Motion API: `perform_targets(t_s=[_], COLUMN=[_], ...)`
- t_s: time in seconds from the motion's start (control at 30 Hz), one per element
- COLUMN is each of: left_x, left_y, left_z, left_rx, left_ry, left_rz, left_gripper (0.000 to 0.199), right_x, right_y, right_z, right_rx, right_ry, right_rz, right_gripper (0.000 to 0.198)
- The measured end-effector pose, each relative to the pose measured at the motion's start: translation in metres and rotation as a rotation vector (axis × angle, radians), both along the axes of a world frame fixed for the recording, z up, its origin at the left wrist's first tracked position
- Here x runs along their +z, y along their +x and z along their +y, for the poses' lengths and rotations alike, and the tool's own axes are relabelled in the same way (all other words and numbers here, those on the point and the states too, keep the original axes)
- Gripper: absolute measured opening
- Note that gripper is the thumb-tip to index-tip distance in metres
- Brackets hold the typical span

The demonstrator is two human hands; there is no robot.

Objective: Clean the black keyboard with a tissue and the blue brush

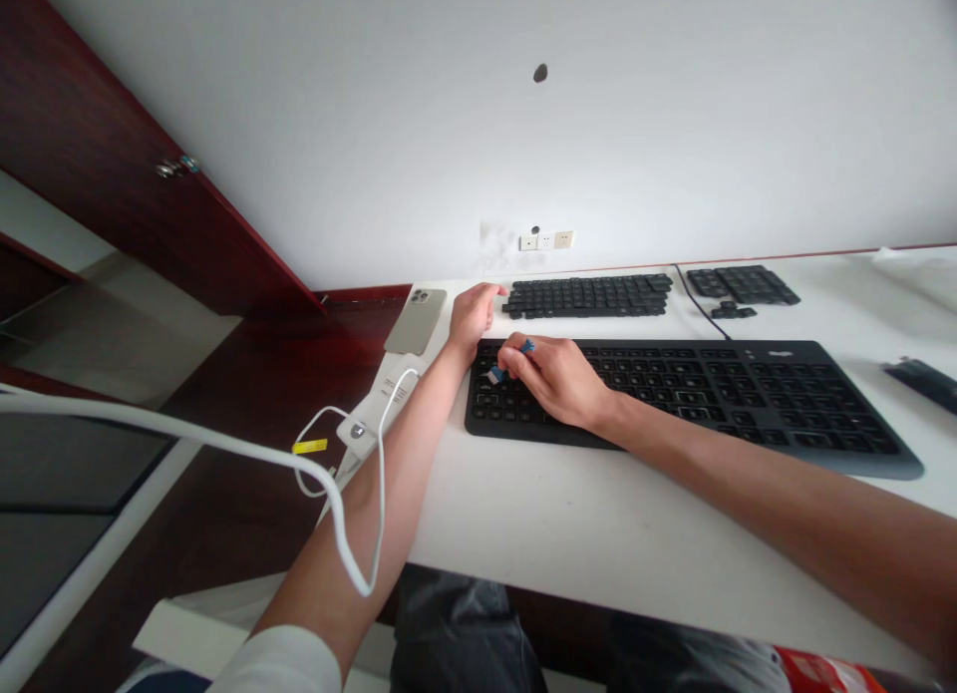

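Desk (568,514), white: its front strip ran along the near side of the keyboard, bare forearms crossing above it.

Keyboard (793,356), black, full-size: lay lengthwise on the desk, key sites exposed across its face.

Right hand (562,382): over the left part of the keyboard, closed, thumb and fingers pinching a small blue brush (495,375). The brush passed through the grip, its pale end slanting down to the key sites; whether it touched them could not be told.

White adapter (359,431), with white cord: left of the keyboard, beyond the left forearm.

Dark slim object (923,382): just right of the keyboard.

Left hand (471,319): at the keyboard's far left corner, fingers curled, one digit pointing to the right; whether it gripped anything could not be told.

Phone (416,324), pale, camera side up: left of the keyboard's far corner.

Keycaps (590,296), black: one large block behind the keyboard, left of its cable (703,312); a number block (748,284) and small arrow cluster (734,311) right of it.

Wall sockets (547,241): beyond the keyboard.
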State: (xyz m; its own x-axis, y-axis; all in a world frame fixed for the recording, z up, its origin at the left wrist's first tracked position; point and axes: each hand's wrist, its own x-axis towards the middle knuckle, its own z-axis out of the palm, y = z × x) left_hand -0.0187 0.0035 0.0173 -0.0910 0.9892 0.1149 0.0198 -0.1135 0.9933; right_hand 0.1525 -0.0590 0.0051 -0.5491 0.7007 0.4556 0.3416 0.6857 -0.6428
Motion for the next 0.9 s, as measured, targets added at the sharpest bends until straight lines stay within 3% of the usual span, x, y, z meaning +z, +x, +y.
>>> perform_targets(t_s=[0.1, 0.23, 0.43, 0.63, 0.9], left_x=[-0.001, -0.002, -0.003, -0.008, -0.016], left_y=[-0.001, -0.002, -0.001, -0.001, -0.002], left_z=[0.001, 0.002, 0.005, 0.008, 0.013], left_rx=[-0.003, -0.015, 0.029, 0.039, 0.047], left_ry=[0.010, -0.009, -0.036, -0.027, -0.012], left_rz=[-0.006, 0.012, 0.008, -0.049, -0.033], left_gripper=[0.013, 0.014, 0.015, 0.015, 0.016], right_x=[0.001, 0.005, 0.006, 0.003, 0.007], right_y=[0.000, -0.001, -0.001, -0.001, -0.002], right_z=[0.000, -0.002, 0.001, 0.013, 0.026], right_rx=[0.018, 0.050, -0.059, -0.146, -0.108], right_ry=[-0.006, 0.005, -0.049, -0.151, -0.163], right_rz=[-0.018, 0.112, 0.252, 0.285, 0.244], right_gripper=[0.039, 0.035, 0.038, 0.056, 0.051])
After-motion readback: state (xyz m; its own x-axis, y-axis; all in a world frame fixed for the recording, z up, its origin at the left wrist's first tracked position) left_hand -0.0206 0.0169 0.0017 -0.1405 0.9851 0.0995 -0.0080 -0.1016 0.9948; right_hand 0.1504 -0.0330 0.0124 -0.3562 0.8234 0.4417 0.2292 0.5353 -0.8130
